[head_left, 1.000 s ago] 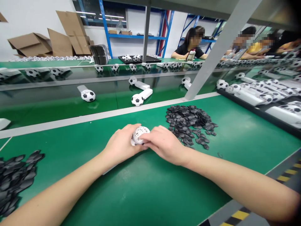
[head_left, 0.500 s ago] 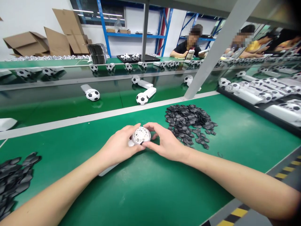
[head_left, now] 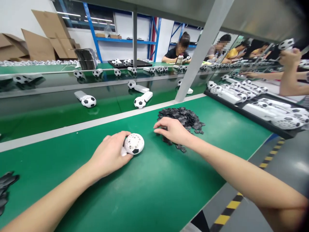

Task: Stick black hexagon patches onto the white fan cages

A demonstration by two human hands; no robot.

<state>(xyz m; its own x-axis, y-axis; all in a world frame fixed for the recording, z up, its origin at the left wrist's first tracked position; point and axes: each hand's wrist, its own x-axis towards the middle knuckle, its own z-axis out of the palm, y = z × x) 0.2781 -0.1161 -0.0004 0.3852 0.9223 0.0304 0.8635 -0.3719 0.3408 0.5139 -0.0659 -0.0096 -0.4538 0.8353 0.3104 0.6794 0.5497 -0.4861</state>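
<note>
My left hand (head_left: 109,153) is closed round a white handheld fan (head_left: 134,143) with a soccer-ball head. The head's slotted grille faces up and one black patch shows on its near side; my palm hides most of the handle. To the right, my right hand (head_left: 170,130) hovers by a pile of small black flat pieces (head_left: 183,116), thumb and forefinger apart. I see nothing between those fingertips. The hand covers part of the pile, and a few loose pieces lie just below it.
Similar soccer-ball fans (head_left: 88,101) lie on the conveyor belt (head_left: 108,108) beyond the bench. A black tray (head_left: 251,117) full of them stands at right, near a co-worker's raised hand (head_left: 289,58). A slanted grey post (head_left: 193,67) rises from the bench edge. More black pieces (head_left: 7,185) lie far left.
My right hand has let go of the fan head and moved right to the black pieces. My left hand keeps the fan. The view has turned right, bringing a co-worker's arm in.
</note>
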